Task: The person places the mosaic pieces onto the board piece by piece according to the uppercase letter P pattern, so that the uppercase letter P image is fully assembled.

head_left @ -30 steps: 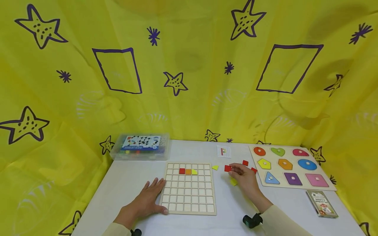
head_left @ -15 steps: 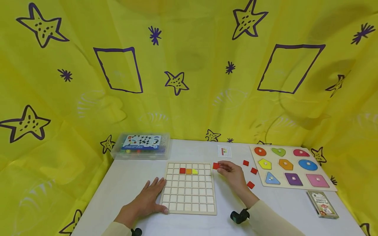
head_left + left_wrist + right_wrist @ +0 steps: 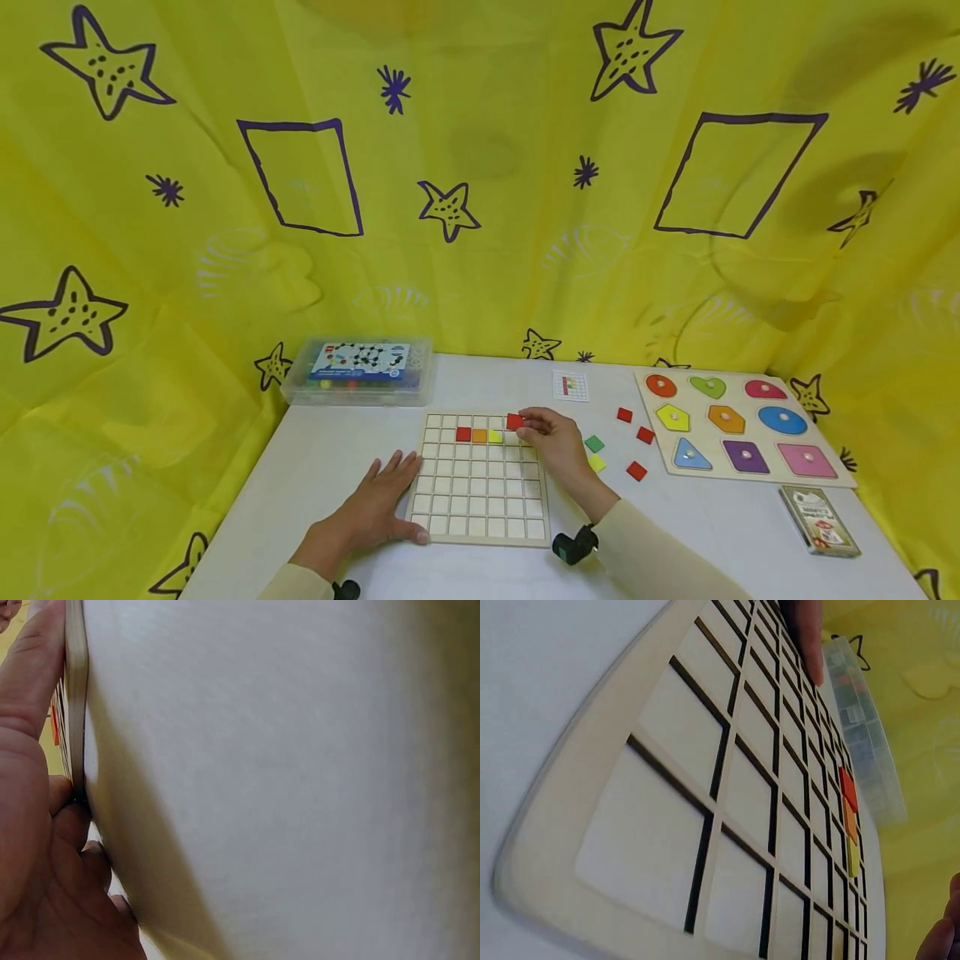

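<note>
Along the left edge of the grid board [image 3: 477, 485], nearest the wearer, the left hand [image 3: 375, 504] lies with fingers straight and spread, its thumb by the near corner, seemingly steadying it. Right of the board, the table [image 3: 585, 508] carries a yellow piece [image 3: 596, 463] and a green tile [image 3: 594, 443], which has come into view as the right hand [image 3: 558, 446] moved left, and farther right three loose red tiles [image 3: 637, 471]. Toward the board's far side, a row of red, orange and yellow pieces [image 3: 479, 436] is unchanged. Beyond it on the right, the right hand pinches one red tile [image 3: 515, 422]; half a second ago this was just off the board's right edge, and now it is over the far right cells. I judge it carried across but not yet seated. Past the board's far right corner lies a pattern card [image 3: 570, 386], too small to read.
</note>
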Demonstrator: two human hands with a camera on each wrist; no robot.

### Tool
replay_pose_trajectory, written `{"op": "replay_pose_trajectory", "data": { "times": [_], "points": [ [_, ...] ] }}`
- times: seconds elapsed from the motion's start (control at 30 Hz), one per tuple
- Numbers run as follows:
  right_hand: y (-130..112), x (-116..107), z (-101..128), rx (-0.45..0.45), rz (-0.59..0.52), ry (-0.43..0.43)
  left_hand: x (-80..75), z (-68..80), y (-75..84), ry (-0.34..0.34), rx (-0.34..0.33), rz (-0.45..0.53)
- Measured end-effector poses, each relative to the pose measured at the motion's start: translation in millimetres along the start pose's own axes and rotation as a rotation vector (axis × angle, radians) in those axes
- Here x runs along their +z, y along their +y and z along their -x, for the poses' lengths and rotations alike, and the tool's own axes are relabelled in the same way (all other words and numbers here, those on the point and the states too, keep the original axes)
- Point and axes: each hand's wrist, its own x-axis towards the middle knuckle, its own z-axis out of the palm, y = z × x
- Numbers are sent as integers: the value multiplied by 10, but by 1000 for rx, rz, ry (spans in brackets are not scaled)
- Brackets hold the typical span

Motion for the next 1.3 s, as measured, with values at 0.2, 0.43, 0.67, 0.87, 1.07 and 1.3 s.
{"op": "replay_pose_trajectory", "data": {
  "times": [0.2, 0.43, 0.67, 0.87, 1.07, 1.3],
  "points": [
    [-52, 190, -10, -18, -9, -36, -3, 26, 10, 4, 13, 5],
    [-39, 370, -41, -45, -25, -71, 6, 14, -4, 0, 12, 4],
    [-19, 532, -29, -44, 34, -65, 10, 6, -11, 0, 16, 2],
    [28, 651, -20, -60, 54, -78, 4, 2, -11, -3, 17, -5],
    [52, 742, 13, -85, 128, -101, 8, -15, -27, -4, 17, -5],
    [62, 814, 40, -104, 192, -88, 1, -4, -4, -5, 11, -6]
  ]
}}
